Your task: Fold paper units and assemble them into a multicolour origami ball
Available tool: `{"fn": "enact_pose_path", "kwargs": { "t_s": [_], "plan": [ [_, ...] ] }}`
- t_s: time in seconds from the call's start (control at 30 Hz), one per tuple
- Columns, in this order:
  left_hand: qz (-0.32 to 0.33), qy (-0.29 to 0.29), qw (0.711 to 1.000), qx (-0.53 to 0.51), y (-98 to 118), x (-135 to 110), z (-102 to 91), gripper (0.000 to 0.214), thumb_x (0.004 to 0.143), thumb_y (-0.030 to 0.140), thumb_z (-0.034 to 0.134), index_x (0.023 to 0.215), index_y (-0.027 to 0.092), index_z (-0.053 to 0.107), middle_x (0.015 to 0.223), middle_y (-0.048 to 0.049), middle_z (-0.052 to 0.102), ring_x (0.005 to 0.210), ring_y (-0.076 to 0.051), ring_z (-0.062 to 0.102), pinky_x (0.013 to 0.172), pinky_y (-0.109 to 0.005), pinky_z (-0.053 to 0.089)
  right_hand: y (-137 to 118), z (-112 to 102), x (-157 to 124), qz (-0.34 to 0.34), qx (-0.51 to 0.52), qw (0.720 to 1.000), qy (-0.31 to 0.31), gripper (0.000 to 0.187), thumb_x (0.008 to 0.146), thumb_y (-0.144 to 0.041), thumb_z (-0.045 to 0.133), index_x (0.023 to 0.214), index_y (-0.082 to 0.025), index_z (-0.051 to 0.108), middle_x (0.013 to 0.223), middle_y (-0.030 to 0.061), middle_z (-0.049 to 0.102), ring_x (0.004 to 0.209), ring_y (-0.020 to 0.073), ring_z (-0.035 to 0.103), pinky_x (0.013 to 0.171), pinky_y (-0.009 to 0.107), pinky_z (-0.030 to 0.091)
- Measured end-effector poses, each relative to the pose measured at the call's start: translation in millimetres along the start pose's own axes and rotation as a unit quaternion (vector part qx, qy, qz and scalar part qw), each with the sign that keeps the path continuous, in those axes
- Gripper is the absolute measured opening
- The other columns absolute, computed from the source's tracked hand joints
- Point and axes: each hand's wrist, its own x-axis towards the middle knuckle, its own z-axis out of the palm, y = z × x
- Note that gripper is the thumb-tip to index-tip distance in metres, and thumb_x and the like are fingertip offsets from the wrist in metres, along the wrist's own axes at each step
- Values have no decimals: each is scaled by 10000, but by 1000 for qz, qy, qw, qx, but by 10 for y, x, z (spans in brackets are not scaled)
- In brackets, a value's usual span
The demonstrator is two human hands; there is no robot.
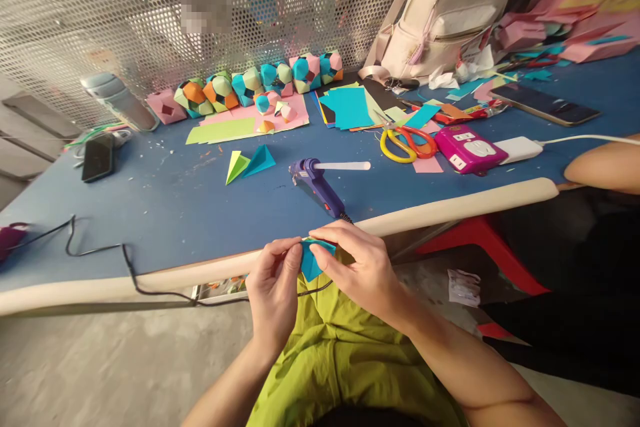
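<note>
Between my two hands, just off the table's front edge and above my lap, is a small folded piece of blue paper. My left hand pinches its left side between thumb and fingers. On the right, my right hand grips the other side with thumb and fingertips. Beyond them on the table lies a purple glue gun with a white glue stick out of its back. Farther left are a green folded paper piece and a blue folded paper piece, touching each other.
Several coloured paper balls line the back by a perforated metal panel. To the right lie scissors, a magenta power adapter and a phone. A black cord crosses the front edge. Another person's arm rests at right.
</note>
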Motion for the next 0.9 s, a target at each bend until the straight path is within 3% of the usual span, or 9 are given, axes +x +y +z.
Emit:
{"fn": "enact_pose_path", "kwargs": {
  "t_s": [0.37,0.53,0.7,0.8,0.9],
  "plan": [
    [26,0,999,-18,12,33,41,76,789,269,695,820,202,674,798,-4,648,730,-112,578,665,-206,480,-4,25,6,11,13,1000,-7,152,886,-115,516,865,-178,653,768,41,676,714,134,637,667,252,524],
    [8,2,999,-34,26,39,51,100,790,286,691,815,195,658,793,-3,638,700,-105,570,634,-200,481,-22,36,4,33,27,999,-11,159,892,-125,510,869,-187,654,779,30,672,720,128,636,678,242,530],
    [4,7,1000,-21,34,41,32,111,766,255,716,857,212,666,791,17,634,657,-78,551,586,-164,465,-57,-23,-7,9,21,999,-25,139,892,-112,519,931,-173,638,831,51,672,772,135,643,713,256,536],
    [-6,8,1000,-25,34,72,5,111,770,270,711,837,198,660,753,14,628,641,-88,566,575,-179,478,-6,-104,51,-13,-25,1000,6,146,884,-127,531,994,-172,616,895,79,664,832,162,641,740,292,541],
    [-22,16,999,-24,45,117,-25,154,764,292,713,861,188,655,749,6,634,642,-103,585,568,-196,494,150,-127,192,-8,-149,988,42,201,878,-205,541,1072,-173,584,980,125,651,922,233,622,795,384,527]
  ]
}}
